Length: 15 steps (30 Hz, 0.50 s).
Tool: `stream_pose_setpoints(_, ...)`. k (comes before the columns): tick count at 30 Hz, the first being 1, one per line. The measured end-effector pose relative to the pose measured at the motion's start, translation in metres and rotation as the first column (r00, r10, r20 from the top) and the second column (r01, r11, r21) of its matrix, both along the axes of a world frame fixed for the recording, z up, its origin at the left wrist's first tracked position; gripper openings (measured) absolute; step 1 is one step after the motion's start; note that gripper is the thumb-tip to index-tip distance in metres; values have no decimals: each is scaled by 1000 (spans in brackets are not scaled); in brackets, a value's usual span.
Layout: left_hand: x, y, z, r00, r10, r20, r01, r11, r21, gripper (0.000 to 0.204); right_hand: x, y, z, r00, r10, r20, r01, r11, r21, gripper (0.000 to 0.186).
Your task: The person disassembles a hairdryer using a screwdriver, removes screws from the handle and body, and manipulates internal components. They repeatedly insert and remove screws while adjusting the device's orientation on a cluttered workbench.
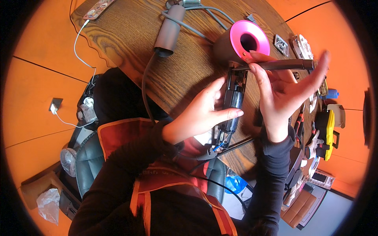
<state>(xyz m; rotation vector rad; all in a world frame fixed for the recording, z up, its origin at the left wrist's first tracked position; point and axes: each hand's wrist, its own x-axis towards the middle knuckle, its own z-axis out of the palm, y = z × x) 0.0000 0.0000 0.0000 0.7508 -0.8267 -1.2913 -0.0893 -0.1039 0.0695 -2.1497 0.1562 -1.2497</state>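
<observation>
A hair dryer with a grey round head and pink front ring [235, 36] lies over the wooden table. Its opened handle [236, 92] shows black inner parts, with blue wires at the lower end. My left hand [204, 110] wraps around the handle, thumb across its front. Between thumb and fingers, my right hand [277, 84] pinches a long, dark, curved strip, seemingly a handle cover [285, 65]. The strip is held sideways near the top of the handle; whether it still touches there I cannot tell.
A grey cylinder with a cable [171, 31] lies on the wooden table [126, 43], left of the dryer head. A small clear case [281, 44] sits to the right. Tools and a yellow toolbox [330, 135] crowd the right edge. A black cable [220, 183] crosses my apron.
</observation>
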Motion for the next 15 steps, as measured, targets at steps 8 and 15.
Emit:
stream_pose_setpoints(8, 1, 0, 0, 1000, 15, 25, -14, 999, -33, 65, 2, -7, 8, 980, 76, -182, -126, 953, -276, 57)
stream_pose_setpoints(15, -1, -1, -2, 1000, 13, 26, -12, 1000, -19, 66, 2, -1, 20, 950, 88, -299, -161, 960, -227, 69)
